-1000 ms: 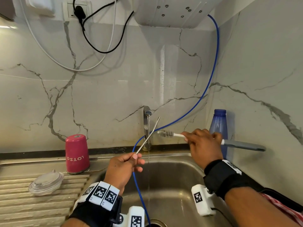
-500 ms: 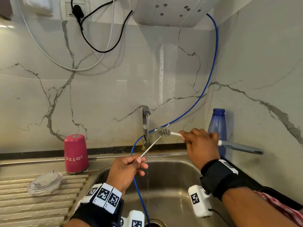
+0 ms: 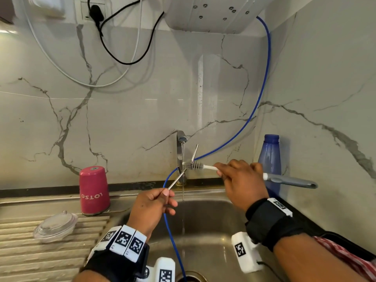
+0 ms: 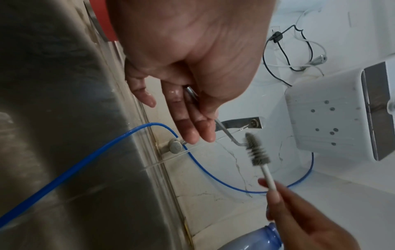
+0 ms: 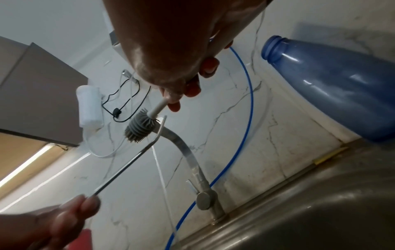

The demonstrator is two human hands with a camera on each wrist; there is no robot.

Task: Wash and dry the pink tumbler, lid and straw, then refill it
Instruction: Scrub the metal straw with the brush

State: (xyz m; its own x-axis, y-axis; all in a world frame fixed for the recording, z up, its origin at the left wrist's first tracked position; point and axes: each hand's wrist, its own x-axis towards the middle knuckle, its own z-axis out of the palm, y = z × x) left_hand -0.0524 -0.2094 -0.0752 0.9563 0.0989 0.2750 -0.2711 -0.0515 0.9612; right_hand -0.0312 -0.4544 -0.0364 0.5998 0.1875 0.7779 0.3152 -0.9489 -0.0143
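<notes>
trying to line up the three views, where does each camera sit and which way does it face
Head: worn on the head, looking forward and down at the sink; both hands show.
Left wrist: along the left hand pinching the straw.
Right wrist: along the right hand holding the brush, up past the tap.
All three share straw, brush, tap.

Pink tumbler [image 3: 94,190] with white lettering; clear lid [image 3: 55,226]; silver straw [image 3: 179,178]; brush [image 3: 195,165] — grey bristles, white stem, grey handle; translucent blue bottle [image 3: 270,159]; blue tube [image 3: 262,94]; white marble wall [image 3: 122,119] veined grey — steel-grey sink [image 3: 207,216]
</notes>
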